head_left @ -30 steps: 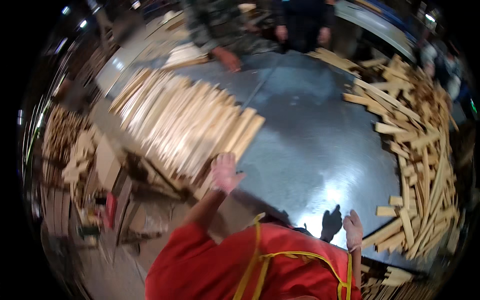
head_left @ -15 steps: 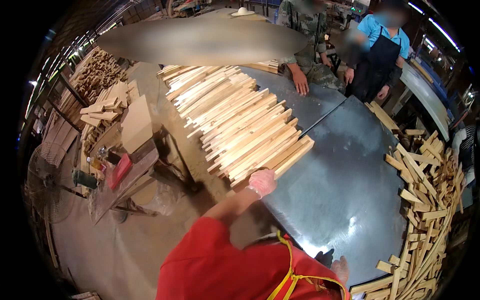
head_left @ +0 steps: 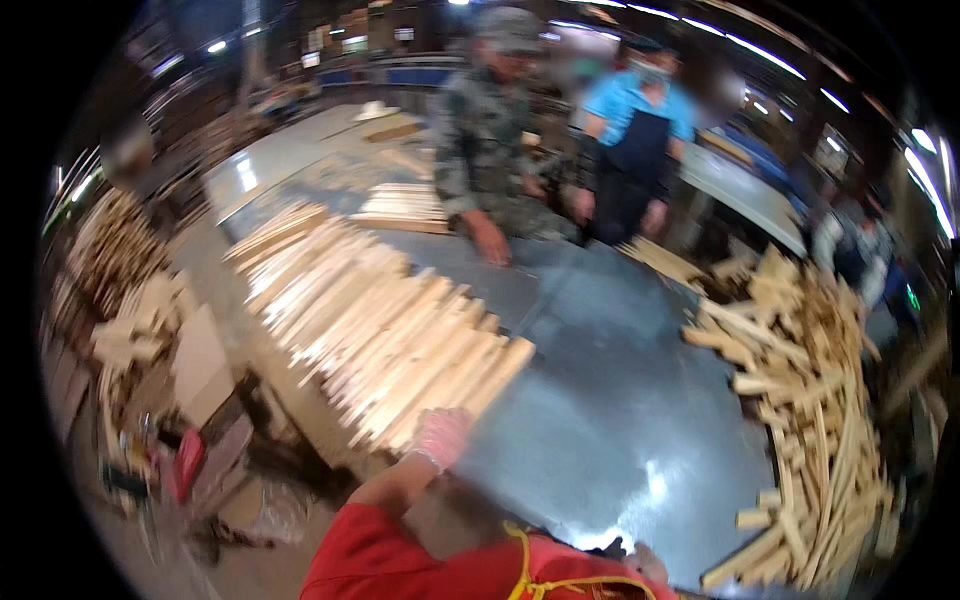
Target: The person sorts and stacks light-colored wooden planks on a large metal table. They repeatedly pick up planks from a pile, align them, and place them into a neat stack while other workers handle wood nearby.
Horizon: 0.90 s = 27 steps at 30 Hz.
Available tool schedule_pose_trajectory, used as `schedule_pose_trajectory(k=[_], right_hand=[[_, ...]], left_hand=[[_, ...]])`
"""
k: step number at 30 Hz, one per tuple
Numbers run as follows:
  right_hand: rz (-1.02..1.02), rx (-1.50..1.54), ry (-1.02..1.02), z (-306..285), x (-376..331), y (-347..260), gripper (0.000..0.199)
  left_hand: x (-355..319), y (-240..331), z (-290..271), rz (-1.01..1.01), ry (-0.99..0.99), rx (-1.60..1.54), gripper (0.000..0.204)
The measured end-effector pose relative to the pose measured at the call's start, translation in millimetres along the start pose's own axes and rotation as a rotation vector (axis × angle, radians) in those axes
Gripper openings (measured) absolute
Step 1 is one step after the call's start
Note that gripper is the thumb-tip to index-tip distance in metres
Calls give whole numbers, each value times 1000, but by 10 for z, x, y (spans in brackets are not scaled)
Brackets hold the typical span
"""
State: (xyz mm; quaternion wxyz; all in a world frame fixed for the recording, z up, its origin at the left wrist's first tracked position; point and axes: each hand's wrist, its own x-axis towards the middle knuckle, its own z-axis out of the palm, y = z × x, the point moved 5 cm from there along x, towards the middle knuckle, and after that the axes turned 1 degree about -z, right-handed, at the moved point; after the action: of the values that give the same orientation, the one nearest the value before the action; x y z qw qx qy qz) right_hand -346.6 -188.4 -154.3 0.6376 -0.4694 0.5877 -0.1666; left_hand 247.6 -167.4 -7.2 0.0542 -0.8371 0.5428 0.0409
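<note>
Our left hand rests in a pale glove at the near end of the wooden slats, touching the ends closest to us; whether its fingers are spread or curled we cannot tell through the blur. The slats lie side by side in a long sloping row, running away up and to the left of that hand across the grey metal worktop. Our right hand shows only as a sliver low at the worktop's near edge (its grip unreadable). Beyond it to the right, loose wood offcuts pile up. Across the worktop, another person's hand presses on its surface.
</note>
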Motion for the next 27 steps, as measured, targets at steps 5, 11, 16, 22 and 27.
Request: schedule_pose_trajectory(k=[5, 11, 16, 22, 27], right_hand=[[-403, -691, -36, 178, -354, -516, 64], [45, -348, 122, -160, -557, -817, 76], [-39, -200, 400, -1098, -730, -570, 76], [152, -554, 839, -2567, -606, -913, 61], [143, -608, 841, -2766, -184, -912, 85]], left_hand=[[-162, -111, 20, 131, 388, -146, 21], [76, -643, 973, -164, 128, 187, 62], [16, -10, 395, -218, -123, 220, 69], [-208, 1232, 605, 491, 313, -94, 79], [-595, 3153, 893, 686, 17, -69, 93]])
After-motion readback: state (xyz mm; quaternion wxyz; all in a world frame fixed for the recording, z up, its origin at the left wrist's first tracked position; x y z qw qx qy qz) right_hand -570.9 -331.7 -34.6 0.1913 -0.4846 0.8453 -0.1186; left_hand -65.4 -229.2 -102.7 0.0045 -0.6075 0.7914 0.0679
